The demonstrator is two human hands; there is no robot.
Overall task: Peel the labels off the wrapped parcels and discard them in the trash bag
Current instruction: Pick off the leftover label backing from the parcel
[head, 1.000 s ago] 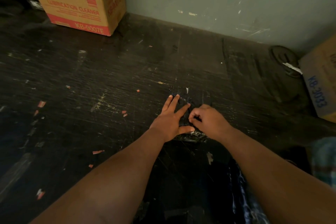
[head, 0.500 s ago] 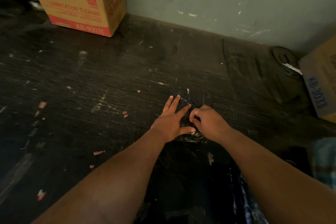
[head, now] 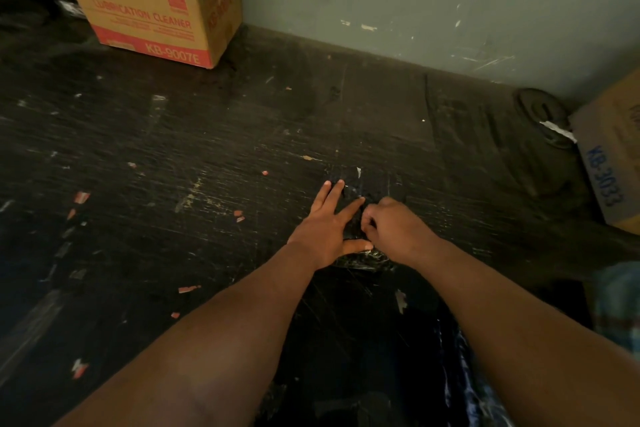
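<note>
A parcel (head: 367, 258) wrapped in shiny black plastic lies flat on the dark floor in front of me. My left hand (head: 329, 227) rests flat on its left part with fingers spread, pressing it down. My right hand (head: 394, 227) sits on the parcel's right part with fingers curled and pinched at the wrap; what they pinch is too dark to tell. A tiny white scrap (head: 358, 171) shows at the parcel's far edge. A glossy black trash bag (head: 460, 374) lies near my right forearm.
An open cardboard box (head: 156, 7) stands at the far left by the wall. A second box (head: 613, 163) and a dark tape roll (head: 543, 118) sit at the right. Small red and white scraps (head: 81, 197) litter the floor.
Both hands stay on the parcel. My right fingers have curled a little tighter at the wrap; my left hand holds its place.
</note>
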